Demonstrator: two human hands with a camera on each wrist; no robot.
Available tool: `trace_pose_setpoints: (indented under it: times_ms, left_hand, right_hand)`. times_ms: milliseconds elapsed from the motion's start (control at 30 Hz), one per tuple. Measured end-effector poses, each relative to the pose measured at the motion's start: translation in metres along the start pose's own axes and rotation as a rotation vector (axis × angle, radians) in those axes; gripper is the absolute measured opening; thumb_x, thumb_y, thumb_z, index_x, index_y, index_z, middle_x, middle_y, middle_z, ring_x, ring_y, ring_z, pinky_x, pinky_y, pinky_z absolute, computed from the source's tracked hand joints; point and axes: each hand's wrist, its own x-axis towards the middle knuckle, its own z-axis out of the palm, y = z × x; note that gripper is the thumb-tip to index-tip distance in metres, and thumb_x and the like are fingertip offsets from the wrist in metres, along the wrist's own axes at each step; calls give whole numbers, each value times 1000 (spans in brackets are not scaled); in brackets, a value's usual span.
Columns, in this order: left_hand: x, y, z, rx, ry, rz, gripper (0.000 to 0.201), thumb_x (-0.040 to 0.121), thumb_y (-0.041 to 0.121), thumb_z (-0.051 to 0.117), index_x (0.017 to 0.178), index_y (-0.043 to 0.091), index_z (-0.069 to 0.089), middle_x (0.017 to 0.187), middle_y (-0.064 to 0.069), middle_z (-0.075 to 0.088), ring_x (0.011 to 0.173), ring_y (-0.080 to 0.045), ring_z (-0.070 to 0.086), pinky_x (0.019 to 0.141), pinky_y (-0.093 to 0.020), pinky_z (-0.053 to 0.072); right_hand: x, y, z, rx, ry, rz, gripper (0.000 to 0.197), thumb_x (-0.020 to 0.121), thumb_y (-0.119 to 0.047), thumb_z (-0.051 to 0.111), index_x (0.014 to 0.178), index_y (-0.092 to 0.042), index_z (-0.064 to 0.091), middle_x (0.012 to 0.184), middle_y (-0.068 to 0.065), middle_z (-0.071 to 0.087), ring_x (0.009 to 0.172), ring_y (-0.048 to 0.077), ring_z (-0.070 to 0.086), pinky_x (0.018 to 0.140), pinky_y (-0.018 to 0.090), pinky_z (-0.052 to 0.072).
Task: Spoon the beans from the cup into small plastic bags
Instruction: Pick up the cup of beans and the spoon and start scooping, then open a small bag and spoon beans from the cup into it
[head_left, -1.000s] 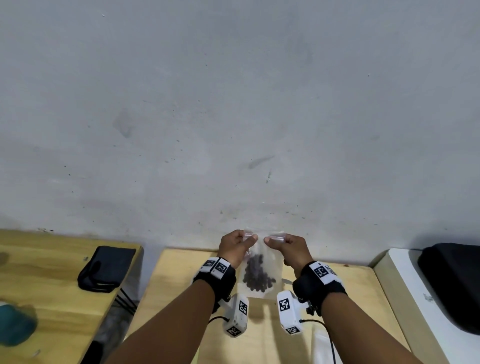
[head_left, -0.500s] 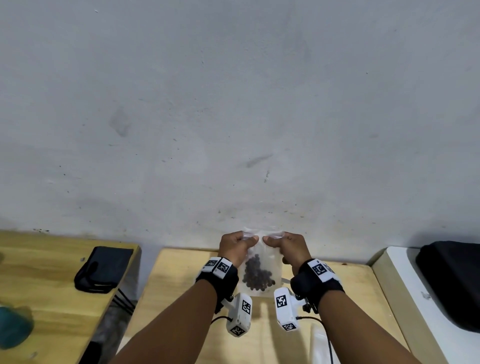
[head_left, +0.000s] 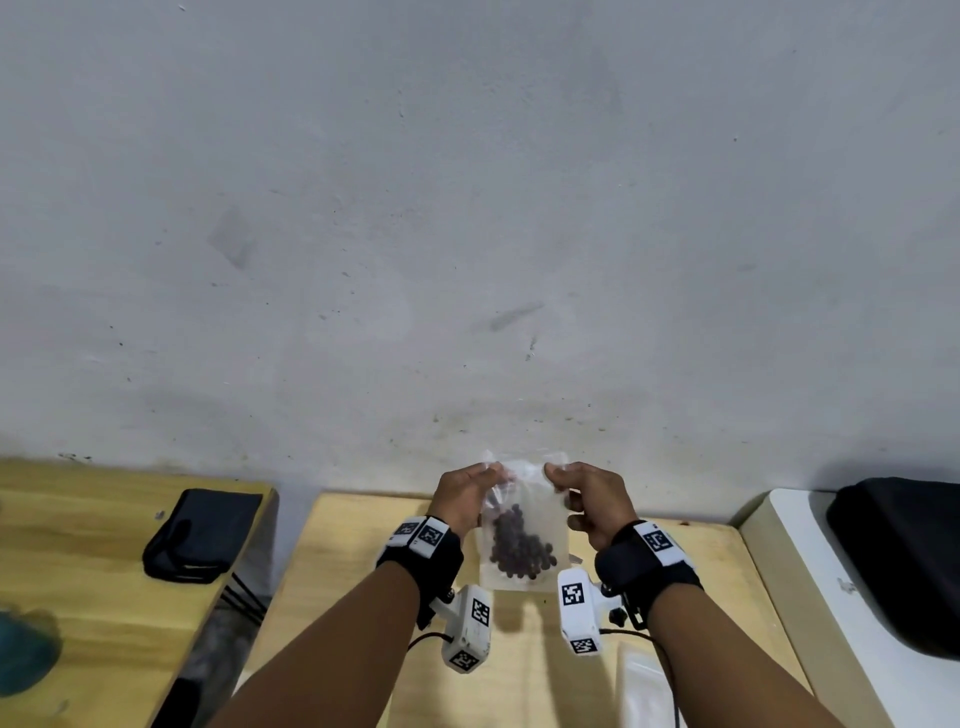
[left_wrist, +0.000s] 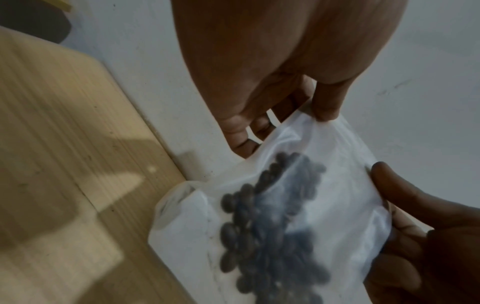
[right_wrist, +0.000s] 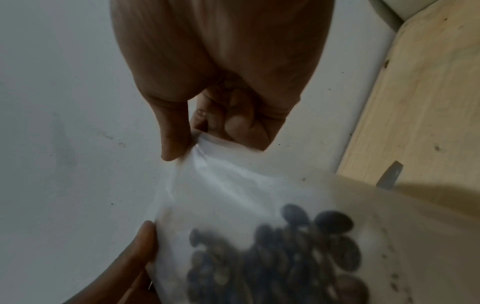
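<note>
I hold a small clear plastic bag (head_left: 524, 499) upright above the wooden table (head_left: 353, 545), in front of the grey wall. Dark beans (head_left: 519, 551) fill its lower half. My left hand (head_left: 488, 472) pinches the bag's top left edge and my right hand (head_left: 555, 474) pinches the top right edge. In the left wrist view the left hand (left_wrist: 323, 114) pinches the bag (left_wrist: 337, 185) between thumb and finger above the beans (left_wrist: 272, 226). In the right wrist view the right hand (right_wrist: 185, 146) does the same on the bag (right_wrist: 233, 195). No cup or spoon is in view.
A black pouch (head_left: 202, 535) lies on a second wooden table at the left, across a narrow gap (head_left: 234, 613). A teal object (head_left: 21, 654) sits at the far left edge. On the right, a black bag (head_left: 904, 561) rests on a white surface (head_left: 810, 597).
Half a second ago my fingertips were nearly touching at the middle of the bag's top edge. They have now slid apart toward its corners. The bag stays in place.
</note>
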Motion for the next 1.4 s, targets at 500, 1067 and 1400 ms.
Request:
trace_pose_setpoints:
  times_ms: [500,1067,1400]
  left_hand:
    - [16,-38,-17,89,221,11,27,93,31,58,81,13,73,77,-5,64,74,-22,57,76,-34,47]
    - [-40,-137,-77,237,245,-157,34,75,-17,60,85,14,70,80,-10,64,58,-19,56,49,-24,49]
    - [-51,-173,-113,354,286,-292,47,77,-5,67,122,10,63,126,-12,61,115,-29,57,94,-37,51]
  right_hand:
    - [-5,32,0,-346,0,-162,25,75,-13,81,79,-16,56,56,-1,60,40,10,43,45,21,34]
    - [-24,141,11,-581,-217,192,23,80,7,61,89,-11,72,66,7,65,47,19,49,49,26,47]
    - [-29,197,41,-772,-353,237,45,83,1,64,123,-19,65,123,3,59,90,20,58,43,10,42]
